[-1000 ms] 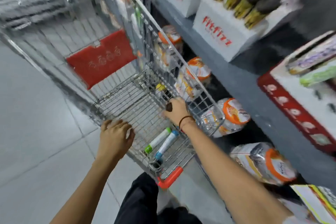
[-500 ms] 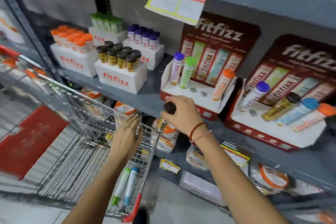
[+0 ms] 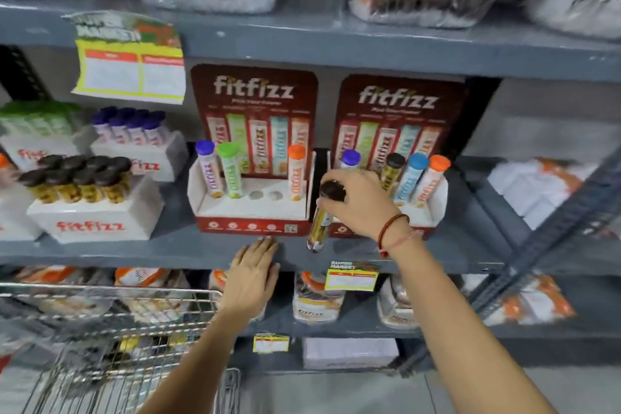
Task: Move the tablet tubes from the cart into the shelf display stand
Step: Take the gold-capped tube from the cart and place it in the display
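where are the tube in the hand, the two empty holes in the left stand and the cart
tube [image 3: 317, 228], head view, yellow body below the fingers
empty holes [image 3: 256, 195], head view, left hole
cart [image 3: 134, 294], head view, top rail

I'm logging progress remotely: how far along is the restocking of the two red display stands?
Partly done. The left stand holds purple, green and orange-capped tubes, with two empty holes in the middle. The right stand shows four tubes. In hand: the right hand grips a dark-capped tube in front of the stands, not yet seated. The left hand rests on the shelf edge. The cart is too blurred to count what remains.
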A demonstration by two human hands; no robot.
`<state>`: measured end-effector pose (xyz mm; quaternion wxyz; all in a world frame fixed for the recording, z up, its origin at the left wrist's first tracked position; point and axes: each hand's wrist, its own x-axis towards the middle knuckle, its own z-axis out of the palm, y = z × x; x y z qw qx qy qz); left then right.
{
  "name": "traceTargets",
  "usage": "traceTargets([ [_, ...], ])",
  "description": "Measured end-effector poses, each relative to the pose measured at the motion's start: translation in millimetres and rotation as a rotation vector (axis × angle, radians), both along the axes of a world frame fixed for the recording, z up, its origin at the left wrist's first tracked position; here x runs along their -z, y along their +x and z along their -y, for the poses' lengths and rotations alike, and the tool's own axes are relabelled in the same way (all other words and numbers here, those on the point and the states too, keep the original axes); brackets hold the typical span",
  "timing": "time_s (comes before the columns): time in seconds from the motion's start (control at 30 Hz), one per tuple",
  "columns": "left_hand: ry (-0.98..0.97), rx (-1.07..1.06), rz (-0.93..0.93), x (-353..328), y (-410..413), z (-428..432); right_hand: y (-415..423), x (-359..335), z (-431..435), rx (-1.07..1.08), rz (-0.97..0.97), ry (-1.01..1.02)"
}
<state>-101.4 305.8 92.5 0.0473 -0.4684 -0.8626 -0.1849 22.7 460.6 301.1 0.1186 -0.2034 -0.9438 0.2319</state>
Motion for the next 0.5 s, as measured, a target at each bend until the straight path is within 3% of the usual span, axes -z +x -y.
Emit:
traceTargets([
  [0.17,-0.034,0.021,0.008,1.5,0.3,2.2,5.2,-2.3,-16.4,0.064,-0.001,0.023],
  [0.5,-0.011,0.078,0.002,-1.7,-2.3,7.4,-12.2,-20.6,-10.9,-0.03,0.026,0.055],
])
